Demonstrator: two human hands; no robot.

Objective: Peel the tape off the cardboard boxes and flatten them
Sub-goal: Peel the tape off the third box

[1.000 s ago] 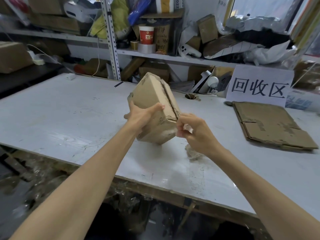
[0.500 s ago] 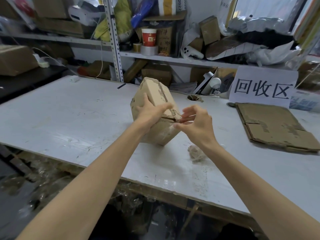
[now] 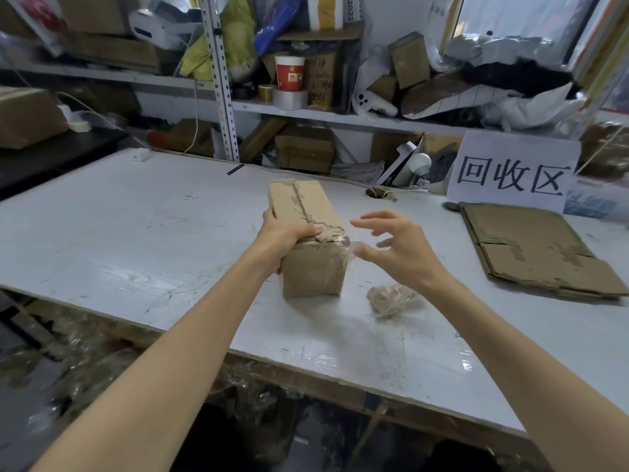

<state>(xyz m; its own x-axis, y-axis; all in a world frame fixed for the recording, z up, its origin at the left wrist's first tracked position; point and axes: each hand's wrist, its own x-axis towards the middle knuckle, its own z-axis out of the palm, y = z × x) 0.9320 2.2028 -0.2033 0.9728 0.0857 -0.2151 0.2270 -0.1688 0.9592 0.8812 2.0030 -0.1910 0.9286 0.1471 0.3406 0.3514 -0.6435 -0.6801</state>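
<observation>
The box (image 3: 306, 212), which was being held tilted in the air a second ago, is now being rested on the tabletop (image 3: 136, 233). The pinch that was being kept at its near edge by the right hand (image 3: 398, 250) is no longer being kept. That hand is being held open with the fingers spread, just beside the box at three o'clock, and no cardboard seems to be touched. The box is being gripped by the left hand (image 3: 284, 238) from nine o'clock, the thumb being laid across the near top edge and the fingers wrapped round the left side.

A loose end of clear tape (image 3: 342, 243) is sticking out at the near top right corner, close to the right thumb. By judgement, the peel is being reset rather than finished, since shiny film is still being shown on the near face and the box is not yet being flattened. A wad of peeled tape (image 3: 391, 299) is lying at four o'clock of the box, and flattened cardboard (image 3: 531, 247) is lying well apart at three o'clock.
</observation>
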